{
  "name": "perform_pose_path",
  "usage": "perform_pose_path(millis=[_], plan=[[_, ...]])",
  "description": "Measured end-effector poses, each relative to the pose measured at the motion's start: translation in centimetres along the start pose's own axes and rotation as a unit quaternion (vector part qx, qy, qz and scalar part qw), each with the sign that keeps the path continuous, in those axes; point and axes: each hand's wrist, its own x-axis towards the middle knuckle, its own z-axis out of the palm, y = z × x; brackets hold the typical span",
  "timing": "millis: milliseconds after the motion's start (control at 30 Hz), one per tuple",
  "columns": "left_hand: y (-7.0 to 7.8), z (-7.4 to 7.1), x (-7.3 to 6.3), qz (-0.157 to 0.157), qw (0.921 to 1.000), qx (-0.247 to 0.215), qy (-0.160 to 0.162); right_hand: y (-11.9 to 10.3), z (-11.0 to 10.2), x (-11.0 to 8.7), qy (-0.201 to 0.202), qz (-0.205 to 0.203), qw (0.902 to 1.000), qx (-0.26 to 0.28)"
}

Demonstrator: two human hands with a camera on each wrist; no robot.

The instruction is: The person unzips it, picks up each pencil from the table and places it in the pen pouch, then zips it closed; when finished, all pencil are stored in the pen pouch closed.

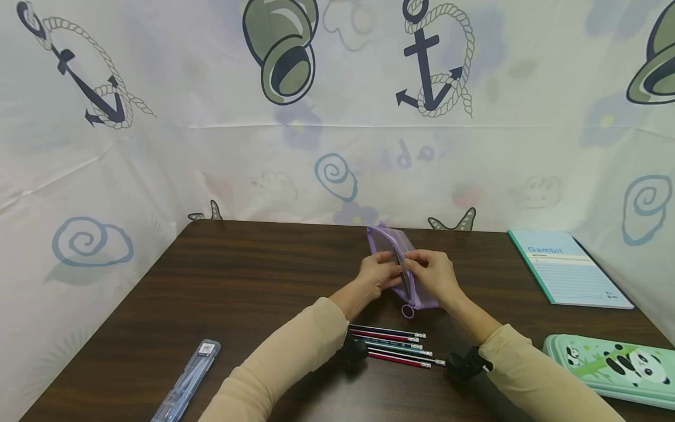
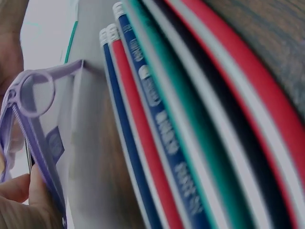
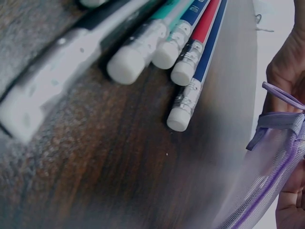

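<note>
A purple mesh zipper pouch (image 1: pixel 424 298) is held on edge over the table, its mouth spread between the two hands. My left hand (image 1: pixel 378 274) grips the left side of the mouth, thumb and fingers at the zipper edge. Opposite it, my right hand (image 1: pixel 433 272) pinches the right edge. A slim dark item (image 1: pixel 405 282) shows in the mouth; I cannot tell what it is. The zipper's ring pull (image 2: pixel 38 94) hangs at the near end. Several pencils (image 1: pixel 392 346), red, blue, green and black with white erasers, lie side by side just in front of the pouch.
On the left lies a clear plastic case (image 1: pixel 187 381) with a white label. A light blue notebook (image 1: pixel 572 272) rests at the back right, and a green panda pencil case (image 1: pixel 617 366) sits at the right front. Printed white cloth (image 1: pixel 237 158) hangs around the dark wooden table (image 1: pixel 253 264).
</note>
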Motion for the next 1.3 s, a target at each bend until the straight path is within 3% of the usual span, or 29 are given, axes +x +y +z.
perform_pose_path(millis=[167,433,700,1067,1200,1300], plan=[[-0.4,0.2,-0.1,0.003,0.9999,0.013,0.008,-0.2,0.0,0.0,0.008,-0.002,1.0000,-0.001],[-1.4,0.3,0.8,0.001,0.9996,0.030,0.000,0.0,0.1,0.0,0.008,0.007,0.9999,-0.003],[-0.9,0.6,0.1,-0.004,0.9992,0.037,0.012,-0.1,0.2,0.2,0.017,-0.005,0.9998,-0.001],[-0.7,0.2,-0.2,0.003,0.9996,0.029,-0.001,0.1,0.0,0.3,0.020,-0.008,0.9998,-0.003],[-0.2,-0.8,-0.8,0.014,0.9991,0.030,-0.025,0.2,-0.3,0.4,0.021,-0.002,0.9998,-0.003],[0.3,-2.4,-1.4,0.011,0.9927,0.083,-0.087,0.3,-0.6,0.6,0.024,0.006,0.9996,-0.010]])
